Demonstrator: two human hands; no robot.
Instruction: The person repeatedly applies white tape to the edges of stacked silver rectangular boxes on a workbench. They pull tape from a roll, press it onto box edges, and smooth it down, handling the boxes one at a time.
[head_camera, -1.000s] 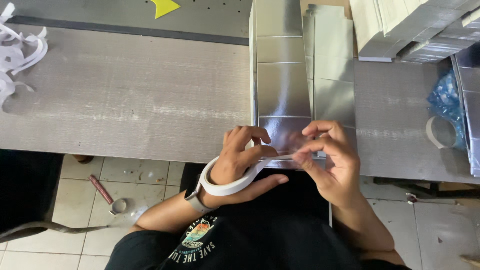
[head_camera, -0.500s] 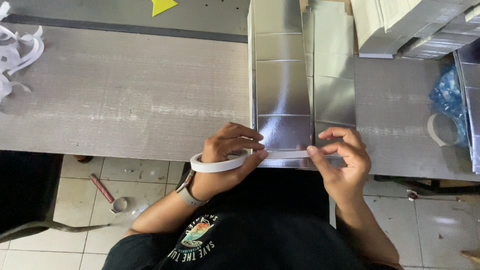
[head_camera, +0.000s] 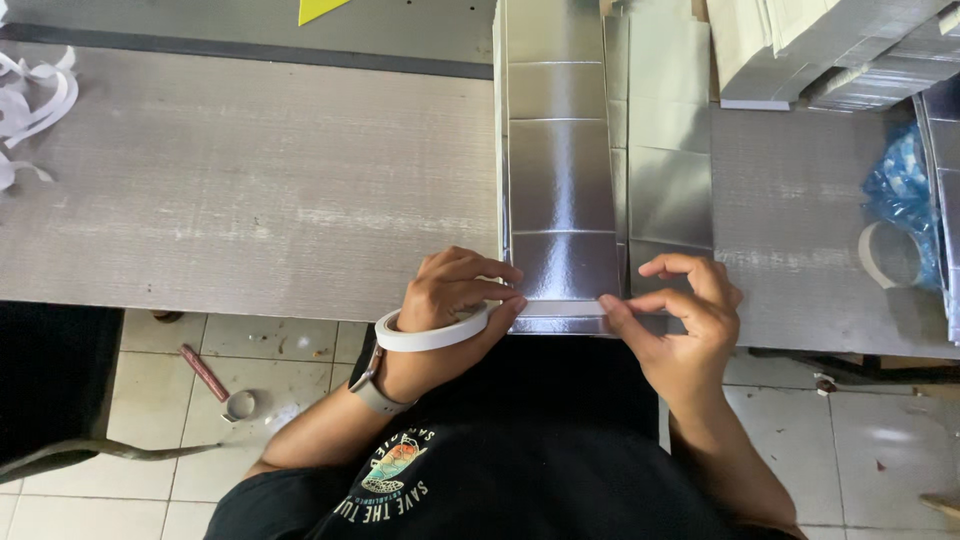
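A long silver creased cardboard sheet (head_camera: 560, 170) lies across the grey table (head_camera: 250, 190), its near end at the table's front edge. A strip of white tape (head_camera: 565, 308) runs across that near end. My left hand (head_camera: 450, 310) holds a white tape roll (head_camera: 430, 334) at the strip's left end, fingers resting on the sheet's corner. My right hand (head_camera: 680, 320) pinches the strip's right end between thumb and forefinger at the sheet's right edge. A watch sits on my left wrist.
A second silver sheet (head_camera: 668, 150) lies just right of the first. Stacks of silver sheets (head_camera: 830, 50) fill the far right corner. A tape roll (head_camera: 888, 255) and a blue plastic bag (head_camera: 900, 180) sit at the right. White paper strips (head_camera: 30, 110) lie far left. Tiled floor shows below.
My hands have drawn apart along the sheet's near edge: the left hand with the roll moved left, the right moved right, and the white tape strip now spans the sheet's width.
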